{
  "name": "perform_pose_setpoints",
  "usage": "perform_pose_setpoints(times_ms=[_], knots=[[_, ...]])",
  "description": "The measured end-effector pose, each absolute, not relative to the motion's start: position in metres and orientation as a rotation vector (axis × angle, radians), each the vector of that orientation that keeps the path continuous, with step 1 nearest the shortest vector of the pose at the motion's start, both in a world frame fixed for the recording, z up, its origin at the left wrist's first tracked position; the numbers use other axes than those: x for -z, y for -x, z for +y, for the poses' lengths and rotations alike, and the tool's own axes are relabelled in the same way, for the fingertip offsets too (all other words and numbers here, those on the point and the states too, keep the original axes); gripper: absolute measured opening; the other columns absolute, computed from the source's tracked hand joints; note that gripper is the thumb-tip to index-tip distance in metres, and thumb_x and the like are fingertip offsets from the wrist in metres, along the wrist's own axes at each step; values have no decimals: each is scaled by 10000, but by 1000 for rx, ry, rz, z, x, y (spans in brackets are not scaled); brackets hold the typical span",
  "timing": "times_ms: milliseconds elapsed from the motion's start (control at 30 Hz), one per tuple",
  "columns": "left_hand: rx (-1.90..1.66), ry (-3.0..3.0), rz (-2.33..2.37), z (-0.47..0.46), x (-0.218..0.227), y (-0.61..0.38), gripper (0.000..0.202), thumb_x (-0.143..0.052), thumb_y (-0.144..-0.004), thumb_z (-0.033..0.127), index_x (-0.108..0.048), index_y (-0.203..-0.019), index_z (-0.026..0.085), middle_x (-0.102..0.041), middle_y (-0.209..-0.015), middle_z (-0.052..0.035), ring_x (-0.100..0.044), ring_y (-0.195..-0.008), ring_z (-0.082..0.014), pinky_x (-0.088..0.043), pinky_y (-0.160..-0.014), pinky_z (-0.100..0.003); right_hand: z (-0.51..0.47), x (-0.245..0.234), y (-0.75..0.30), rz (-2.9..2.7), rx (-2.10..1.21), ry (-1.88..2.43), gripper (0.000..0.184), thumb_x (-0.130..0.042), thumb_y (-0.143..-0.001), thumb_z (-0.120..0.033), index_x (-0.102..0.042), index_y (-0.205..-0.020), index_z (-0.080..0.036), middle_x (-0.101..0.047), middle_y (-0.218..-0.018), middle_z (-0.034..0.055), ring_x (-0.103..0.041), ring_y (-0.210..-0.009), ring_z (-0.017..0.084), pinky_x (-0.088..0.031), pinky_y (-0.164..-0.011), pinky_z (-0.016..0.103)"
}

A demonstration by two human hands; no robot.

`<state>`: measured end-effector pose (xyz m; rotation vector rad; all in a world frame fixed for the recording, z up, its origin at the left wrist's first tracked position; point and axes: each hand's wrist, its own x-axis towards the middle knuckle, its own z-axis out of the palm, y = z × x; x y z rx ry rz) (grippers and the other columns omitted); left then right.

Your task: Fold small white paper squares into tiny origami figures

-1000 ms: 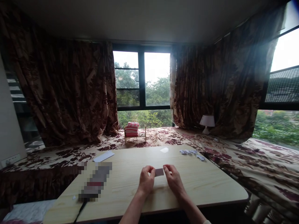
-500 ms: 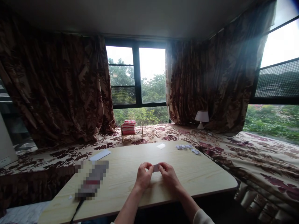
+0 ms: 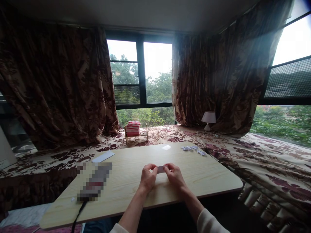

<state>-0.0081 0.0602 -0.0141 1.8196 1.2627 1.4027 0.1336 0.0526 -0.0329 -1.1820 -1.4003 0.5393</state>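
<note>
Between my two hands is a small greyish slip of paper (image 3: pixel 161 169), held level just over the table's near half. My left hand (image 3: pixel 148 177) pinches its left end with thumb and fingers. On the other end my right hand (image 3: pixel 174 174) has a like pinch. Several small crumpled or folded pieces of white paper (image 3: pixel 193 149) lie near the far right corner of the table. A flat white square of paper (image 3: pixel 166 147) rests near the far edge.
The pale wood table (image 3: pixel 128 191) carries a white sheet stack (image 3: pixel 103 156) and a blurred dark object (image 3: pixel 96 181) with a black cord at left. Beyond, on a flowered cover, stand a small rack with striped cloths (image 3: pixel 133 128) and a white lamp (image 3: pixel 208 119).
My view has shifted slightly, so the scene sits a little higher in the picture. Both hands keep their pinch on the slip, and slightly more of it shows between them.
</note>
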Motion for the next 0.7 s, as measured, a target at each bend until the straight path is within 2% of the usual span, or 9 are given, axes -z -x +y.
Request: perform_pose_setpoints(times_ms=[200,367,567,700], knots=[[-1428,-1785,1273,61,14,10,191,-514,-754,262,-646,-662,159,-642,-688,-37,-566,-741,-187,-415,-736,-311,55,37,-137,-1367,-537,1199,247,-552,-882,-358,-612,-801,-133,-630,-743,-8,-607,-689,125,-496,-665,297],[-1432,-1788,1254,60,13,9,173,-525,-754,256,-660,-787,153,-657,-765,-41,-576,-761,-179,-421,-757,-311,52,34,-136,-1364,-552,1165,226,-563,-818,-345,-646,-751,-146,-658,-699,29,-609,-675,166,-478,-615,281],[-1423,-1846,1247,57,11,9,136,-520,-717,173,-648,-672,163,-638,-724,-32,-564,-781,-185,-420,-752,-307,52,33,-134,-1374,-587,1131,238,-559,-761,-360,-668,-736,-150,-688,-714,68,-616,-685,211,-465,-594,285],[-1411,-1858,1260,56,10,10,156,-505,-705,136,-656,-674,165,-640,-729,-33,-564,-789,-185,-419,-754,-306,52,33,-134,-1368,-600,1119,245,-556,-762,-370,-673,-751,-155,-697,-729,74,-628,-712,225,-468,-611,289]])
